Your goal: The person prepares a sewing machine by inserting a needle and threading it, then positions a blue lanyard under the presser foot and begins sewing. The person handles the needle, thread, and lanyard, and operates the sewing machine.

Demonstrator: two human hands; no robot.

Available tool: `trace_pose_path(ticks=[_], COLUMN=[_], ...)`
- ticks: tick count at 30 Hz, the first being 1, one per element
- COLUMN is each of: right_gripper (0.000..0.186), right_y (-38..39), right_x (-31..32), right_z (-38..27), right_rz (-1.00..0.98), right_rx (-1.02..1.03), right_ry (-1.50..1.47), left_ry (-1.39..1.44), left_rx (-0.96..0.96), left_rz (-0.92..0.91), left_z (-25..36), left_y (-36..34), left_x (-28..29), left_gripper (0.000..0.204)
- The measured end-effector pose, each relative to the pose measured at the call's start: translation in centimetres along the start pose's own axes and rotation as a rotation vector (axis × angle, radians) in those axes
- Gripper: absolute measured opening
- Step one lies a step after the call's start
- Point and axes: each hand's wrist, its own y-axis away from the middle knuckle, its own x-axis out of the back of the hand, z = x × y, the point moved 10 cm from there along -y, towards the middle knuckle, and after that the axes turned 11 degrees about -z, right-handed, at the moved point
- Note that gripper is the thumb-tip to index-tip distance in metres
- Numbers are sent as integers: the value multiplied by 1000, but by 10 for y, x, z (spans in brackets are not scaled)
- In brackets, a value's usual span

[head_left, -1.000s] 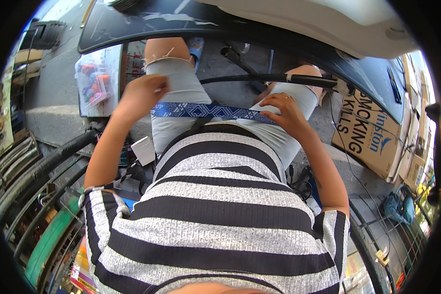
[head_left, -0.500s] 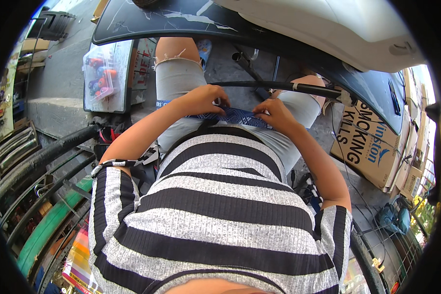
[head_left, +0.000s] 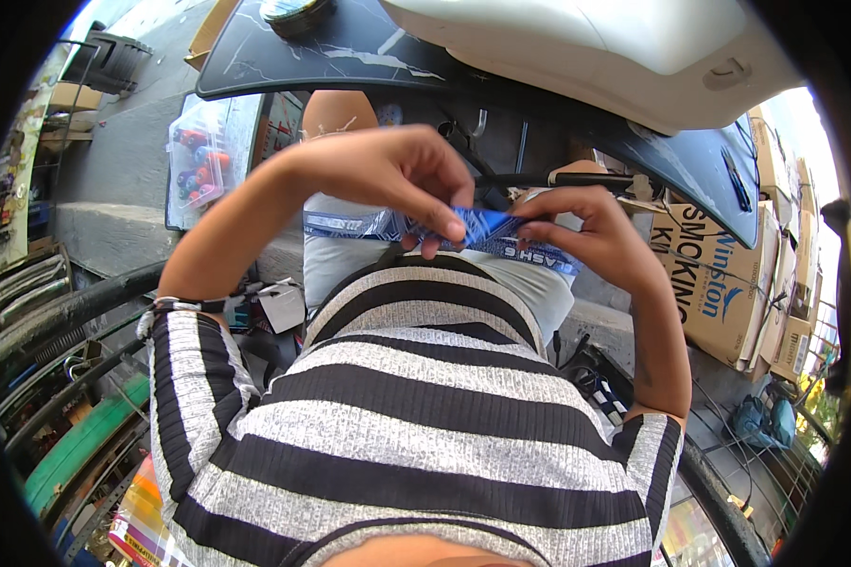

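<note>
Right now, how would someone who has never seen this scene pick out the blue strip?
Start at the dark marbled tabletop along the top, then drop to the person's pale shorts below. A narrow strip crosses them, its middle held up between the left hand and the right hand. Its blue patterned surface sets it apart from the plain shorts and the striped shirt.
</note>
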Motion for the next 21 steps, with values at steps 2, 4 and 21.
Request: trace_pose_path(ticks=[2,4,21], right_gripper=[18,20,22], right_y=[-5,-13,-86], right_x=[9,18,18], right_z=[-33,-65,-130], right_rz=[13,32,142], right_rx=[117,284,721], right_ry=[-217,-297,-195], left_ry=[-39,28,-414], left_rx=[-107,-389,-862], left_rz=[116,218,599], left_z=[57,117,269], left_y=[25,48,161], left_x=[10,14,2], left_gripper=[31,32,51])
